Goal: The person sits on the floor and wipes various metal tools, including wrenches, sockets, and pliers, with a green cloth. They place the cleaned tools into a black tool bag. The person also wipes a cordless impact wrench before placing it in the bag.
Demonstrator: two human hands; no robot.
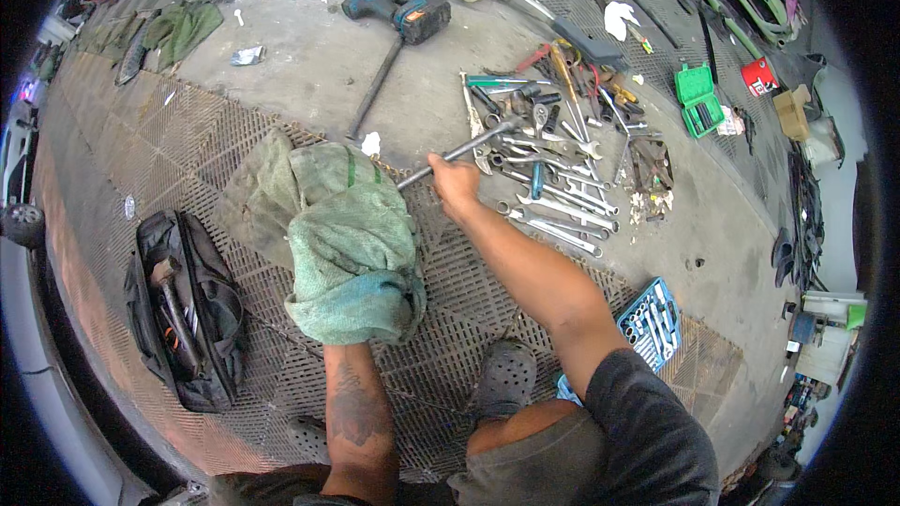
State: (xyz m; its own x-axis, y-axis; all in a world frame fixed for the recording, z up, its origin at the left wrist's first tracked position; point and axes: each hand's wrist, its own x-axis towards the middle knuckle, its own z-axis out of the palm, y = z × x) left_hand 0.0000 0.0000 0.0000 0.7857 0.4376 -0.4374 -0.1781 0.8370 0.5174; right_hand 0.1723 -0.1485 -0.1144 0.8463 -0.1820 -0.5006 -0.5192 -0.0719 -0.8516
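Above mats [267, 305], R hand [455, 186] w/ 1 bar [480, 139], cloth [349, 253] hiding L hand

The crumpled green cloth [352, 248], worn and stained with bluish and greyish patches, lies bunched in thick folds left of the pile of tools [561, 195]. A straight grey metal bar [480, 140] slants from the cloth's right edge up to the pile's left part, its lower end hidden.
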